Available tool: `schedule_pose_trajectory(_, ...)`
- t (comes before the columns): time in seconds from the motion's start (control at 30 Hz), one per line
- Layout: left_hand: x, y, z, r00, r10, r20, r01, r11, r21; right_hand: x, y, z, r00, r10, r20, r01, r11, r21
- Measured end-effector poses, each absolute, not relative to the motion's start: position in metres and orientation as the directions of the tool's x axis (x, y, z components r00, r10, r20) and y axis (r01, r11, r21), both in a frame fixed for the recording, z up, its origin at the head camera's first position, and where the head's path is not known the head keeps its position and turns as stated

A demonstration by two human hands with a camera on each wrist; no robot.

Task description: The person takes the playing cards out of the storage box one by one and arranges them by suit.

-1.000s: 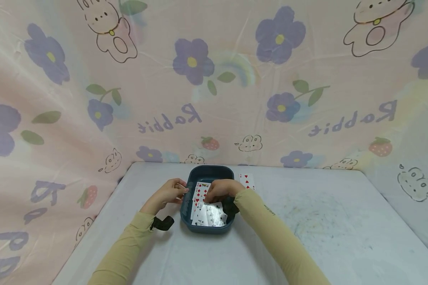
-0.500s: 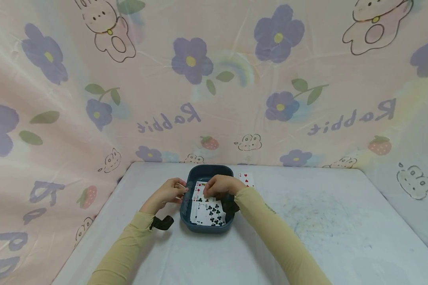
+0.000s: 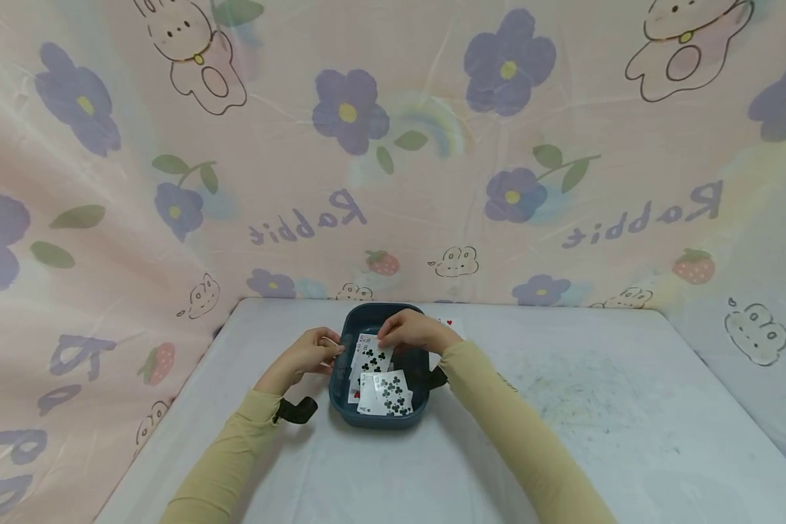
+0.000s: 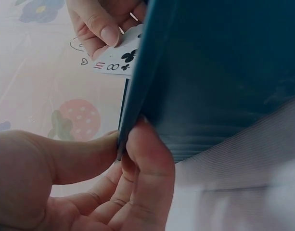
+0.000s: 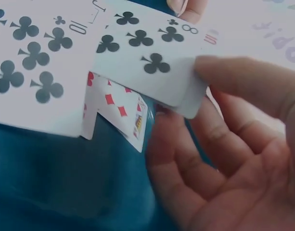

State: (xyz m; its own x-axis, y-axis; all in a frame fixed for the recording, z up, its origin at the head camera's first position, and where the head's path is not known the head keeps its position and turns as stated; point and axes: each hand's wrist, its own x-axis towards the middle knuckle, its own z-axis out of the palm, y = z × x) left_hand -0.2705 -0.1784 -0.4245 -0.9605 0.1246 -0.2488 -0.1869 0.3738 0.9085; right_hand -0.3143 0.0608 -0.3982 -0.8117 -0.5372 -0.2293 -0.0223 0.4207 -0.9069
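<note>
A dark blue plastic bin (image 3: 344,413) holds several playing cards. My left hand (image 3: 303,359) pinches its left rim between thumb and fingers; the left wrist view shows the bin's wall (image 4: 224,62) up close. Over the bin's inside, my right hand (image 3: 421,333) pinches the corner of an eight of clubs (image 5: 137,48) between thumb and fingers, with another card's edge showing just under it. A ten of clubs (image 5: 29,62) lies nearer the bin's front end. Beneath the eight, a red diamond face card (image 5: 119,105) peeks out.
Behind the bin's right side, a heart card (image 3: 450,322) lies on the white tabletop (image 3: 563,407), mostly covered by my right hand. A printed curtain (image 3: 426,145) rises at the table's back edge.
My right hand has moved up and slightly away from me, bringing the eight of clubs out over the diamond card. My left hand stays on the rim.
</note>
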Motion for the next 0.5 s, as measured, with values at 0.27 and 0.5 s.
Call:
schedule_pose_trajectory(0.27, -0.27, -0.178, -0.423, -0.957, 0.12, -0.262, -0.2, 0.377, 0.904, -0.323, 0.077, -0.397, -0.905, -0.408, -0.122, -0.033, 0.354, -0.935)
schedule_pose_trajectory(0.5, -0.27, -0.177, -0.423, -0.959, 0.122, -0.257, -0.196, 0.37, 0.908, -0.326, 0.094, -0.396, -0.951, -0.308, -0.008, -0.086, 0.291, -0.953)
